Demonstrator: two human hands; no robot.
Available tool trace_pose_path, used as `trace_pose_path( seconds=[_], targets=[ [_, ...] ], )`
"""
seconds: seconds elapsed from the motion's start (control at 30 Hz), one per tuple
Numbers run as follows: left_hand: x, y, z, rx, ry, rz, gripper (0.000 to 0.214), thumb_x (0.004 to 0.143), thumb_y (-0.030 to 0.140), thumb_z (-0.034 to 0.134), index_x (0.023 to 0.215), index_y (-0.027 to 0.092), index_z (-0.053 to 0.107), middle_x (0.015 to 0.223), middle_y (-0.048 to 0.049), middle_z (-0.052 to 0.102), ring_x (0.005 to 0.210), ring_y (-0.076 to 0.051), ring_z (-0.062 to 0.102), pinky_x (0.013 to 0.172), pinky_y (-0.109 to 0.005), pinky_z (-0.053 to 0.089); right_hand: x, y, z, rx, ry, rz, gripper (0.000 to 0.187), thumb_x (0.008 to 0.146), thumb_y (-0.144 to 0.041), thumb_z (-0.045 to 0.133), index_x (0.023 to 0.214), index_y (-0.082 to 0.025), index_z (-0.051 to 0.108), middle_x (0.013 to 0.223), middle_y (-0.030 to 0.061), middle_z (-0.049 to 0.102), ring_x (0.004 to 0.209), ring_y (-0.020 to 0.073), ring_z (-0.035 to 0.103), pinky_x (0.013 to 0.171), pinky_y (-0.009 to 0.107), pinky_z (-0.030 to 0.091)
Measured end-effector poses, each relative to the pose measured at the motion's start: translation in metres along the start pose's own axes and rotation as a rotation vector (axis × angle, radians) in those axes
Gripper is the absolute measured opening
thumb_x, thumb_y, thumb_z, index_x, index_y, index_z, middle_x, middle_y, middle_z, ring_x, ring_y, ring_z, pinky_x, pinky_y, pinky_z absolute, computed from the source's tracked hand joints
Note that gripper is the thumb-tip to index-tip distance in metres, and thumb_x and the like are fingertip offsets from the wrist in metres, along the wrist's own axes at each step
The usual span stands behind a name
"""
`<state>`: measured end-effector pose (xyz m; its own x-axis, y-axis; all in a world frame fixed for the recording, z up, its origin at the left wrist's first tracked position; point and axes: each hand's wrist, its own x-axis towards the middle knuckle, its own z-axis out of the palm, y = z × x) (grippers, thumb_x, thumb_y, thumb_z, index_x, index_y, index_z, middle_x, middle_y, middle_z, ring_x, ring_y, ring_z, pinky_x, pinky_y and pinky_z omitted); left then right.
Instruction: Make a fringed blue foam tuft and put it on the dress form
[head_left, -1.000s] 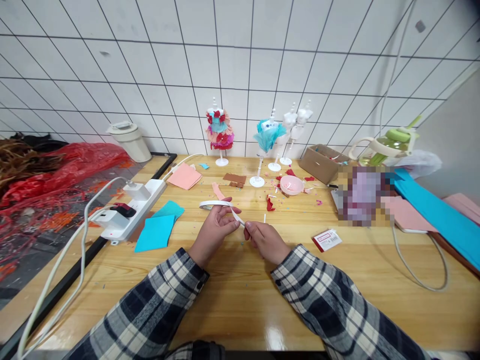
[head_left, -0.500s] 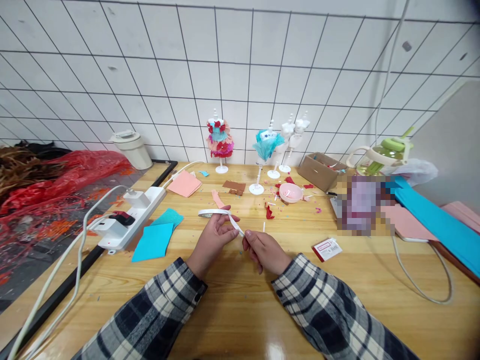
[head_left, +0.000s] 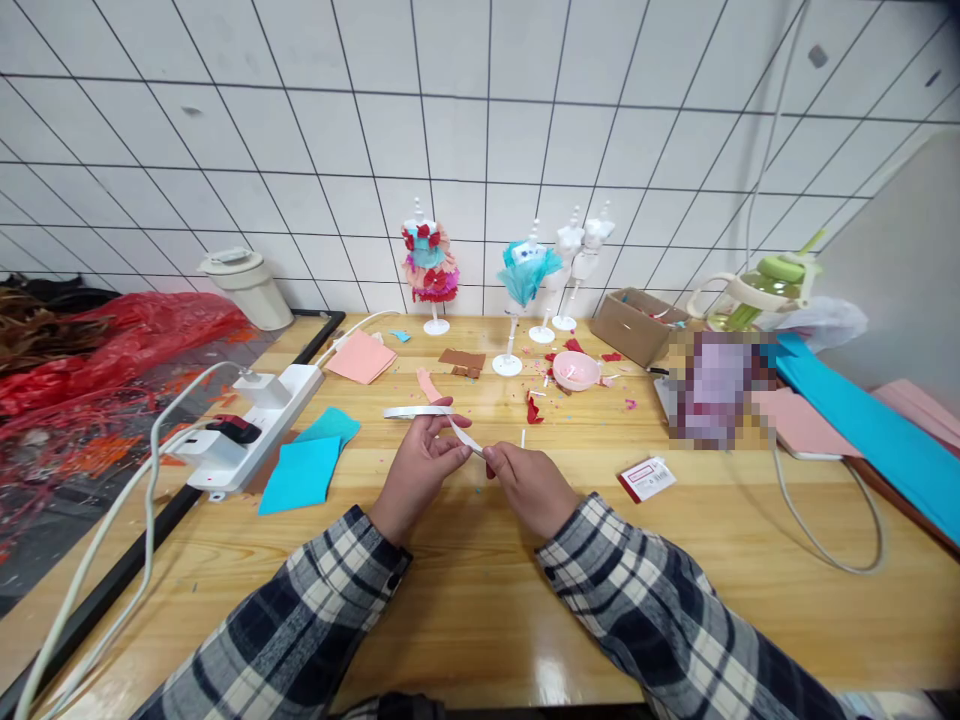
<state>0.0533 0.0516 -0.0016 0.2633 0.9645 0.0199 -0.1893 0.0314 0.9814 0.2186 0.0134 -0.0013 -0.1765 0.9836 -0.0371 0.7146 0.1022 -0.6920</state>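
Note:
My left hand [head_left: 418, 468] is closed on a thin roll of white tape [head_left: 405, 411], seen nearly edge-on and jutting out to the left of the fingers. A white strip [head_left: 466, 438] runs from the roll to my right hand [head_left: 531, 484], which pinches its end between thumb and finger. Both hands are above the wooden table [head_left: 457, 600]. Just beyond the left fingers lies a pink paper strip [head_left: 427, 386]. Blue sheets [head_left: 301, 474] lie left of the left hand, and a red and white labelled packet [head_left: 646, 480] lies right of the right hand.
At the back stand small mannequins, one in a ruffled dress [head_left: 430, 270], one in teal [head_left: 528, 272], and white ones [head_left: 570, 250]. A pink bowl [head_left: 576, 372], cardboard box [head_left: 634, 325] and red scraps [head_left: 533, 408] are nearby. A power strip [head_left: 259, 430] with cables lies left.
The camera view has shifted slightly, and the table's near edge now shows. Both hands keep hold of the tape; the right-hand fingers are curled more tightly, and the strip stays stretched between the hands.

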Motion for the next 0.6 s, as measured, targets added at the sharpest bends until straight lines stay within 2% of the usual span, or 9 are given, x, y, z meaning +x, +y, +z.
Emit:
trace_pose_path(
  seconds=[0.2, 0.33, 0.6],
  targets=[
    [0.0005, 0.0034, -0.0031, 0.009, 0.031, 0.042, 0.058, 0.069, 0.019, 0.072, 0.121, 0.022, 0.046, 0.110, -0.0046, 0.057, 0.075, -0.009, 0.056, 0.073, -0.025, 0.046, 0.0049, 0.0046, 0.0004, 0.282, -0.087, 0.082, 0.053, 0.098, -0.047, 0.024, 0.071, -0.017, 0.059, 0.054, -0.0027, 0.045, 0.054, 0.0110, 0.044, 0.057, 0.024, 0.032],
    [0.0021, 0.0031, -0.0063, 0.003, 0.005, 0.036, 0.058, 0.071, 0.019, 0.072, 0.122, 0.022, 0.045, 0.115, -0.0052, 0.057, 0.074, -0.009, 0.055, 0.073, -0.025, 0.045, 0.0048, 0.0049, 0.0014, 0.475, -0.148, 0.074, 0.057, 0.097, -0.053, 0.022, 0.072, -0.017, 0.058, 0.050, -0.0049, 0.038, 0.049, 0.0095, 0.040, 0.054, 0.023, 0.033],
    [0.0031, 0.0016, -0.0059, -0.028, -0.010, -0.004, 0.065, 0.070, 0.018, 0.073, 0.126, 0.023, 0.042, 0.113, -0.0050, 0.056, 0.076, -0.010, 0.057, 0.073, -0.025, 0.046, 0.0040, 0.0033, 0.0013, 0.415, -0.092, 0.040, 0.058, 0.096, -0.056, 0.023, 0.071, -0.017, 0.058, 0.052, -0.0040, 0.041, 0.051, 0.0098, 0.041, 0.054, 0.023, 0.032]
  ],
)
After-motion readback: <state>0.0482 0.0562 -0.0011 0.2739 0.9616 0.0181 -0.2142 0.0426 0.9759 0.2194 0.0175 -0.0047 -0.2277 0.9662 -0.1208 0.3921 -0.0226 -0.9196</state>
